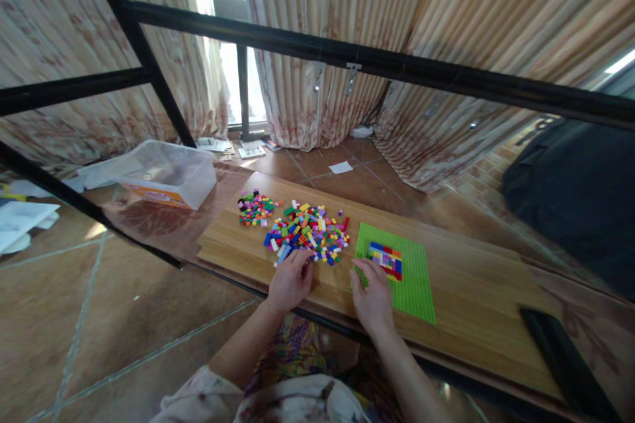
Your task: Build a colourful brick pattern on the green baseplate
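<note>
My left hand (292, 281) rests at the near edge of a large pile of mixed toy building bricks (310, 231). Its fingers are bent together, and whatever they pinch is hidden. Over the left part of a green baseplate (417, 291) is my right hand (373, 297), palm inward, thumb and fingers apart, with nothing visible between them. On that plate sits a rectangular patch of coloured bricks (391, 262), red, blue, yellow, white and purple, just beyond my right fingertips. A smaller heap of tiny bricks (255, 208) lies left of the large pile.
The wooden board (476, 297) lies on a narrow table with a dark frame. A clear plastic bin (171, 175) stands at its left end, and a black flat object (565, 357) at its right. A black metal bar (297, 43) crosses ahead, before the curtains (322, 99).
</note>
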### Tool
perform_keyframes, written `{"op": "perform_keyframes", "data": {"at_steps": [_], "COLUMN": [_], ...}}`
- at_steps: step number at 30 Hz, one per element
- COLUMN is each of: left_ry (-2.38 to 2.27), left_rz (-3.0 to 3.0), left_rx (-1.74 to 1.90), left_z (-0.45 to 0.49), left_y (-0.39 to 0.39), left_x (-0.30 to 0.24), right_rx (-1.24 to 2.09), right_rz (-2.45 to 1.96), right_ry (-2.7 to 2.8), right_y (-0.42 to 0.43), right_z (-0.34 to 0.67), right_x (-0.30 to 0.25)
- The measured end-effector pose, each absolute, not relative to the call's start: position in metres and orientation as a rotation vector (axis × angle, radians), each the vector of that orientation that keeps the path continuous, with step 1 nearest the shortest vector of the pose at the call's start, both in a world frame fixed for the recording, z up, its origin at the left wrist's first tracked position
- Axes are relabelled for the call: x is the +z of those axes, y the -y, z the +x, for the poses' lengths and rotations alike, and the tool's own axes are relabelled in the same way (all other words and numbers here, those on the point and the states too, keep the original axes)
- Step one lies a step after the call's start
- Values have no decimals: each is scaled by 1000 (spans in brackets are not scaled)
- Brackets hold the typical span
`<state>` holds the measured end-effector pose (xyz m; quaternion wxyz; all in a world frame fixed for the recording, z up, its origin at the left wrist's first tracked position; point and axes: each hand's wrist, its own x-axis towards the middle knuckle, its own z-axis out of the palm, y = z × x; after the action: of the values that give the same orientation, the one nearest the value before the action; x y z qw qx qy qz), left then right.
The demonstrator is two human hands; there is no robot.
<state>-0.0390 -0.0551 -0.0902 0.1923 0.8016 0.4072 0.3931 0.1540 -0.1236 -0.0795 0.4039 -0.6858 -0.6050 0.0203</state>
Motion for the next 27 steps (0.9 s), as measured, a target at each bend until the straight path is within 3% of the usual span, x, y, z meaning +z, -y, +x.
{"op": "perform_keyframes", "data": {"at_steps": [27], "left_ry": [-1138], "left_rz": [2245], "left_rx": [1064], "left_z": [-39], "left_y": [55], "left_x": [-88], "right_rx": [100], "right_rz": [-1807], "right_ry": [1780], "right_y": [86], "right_z": [116], "right_x": [-75]}}
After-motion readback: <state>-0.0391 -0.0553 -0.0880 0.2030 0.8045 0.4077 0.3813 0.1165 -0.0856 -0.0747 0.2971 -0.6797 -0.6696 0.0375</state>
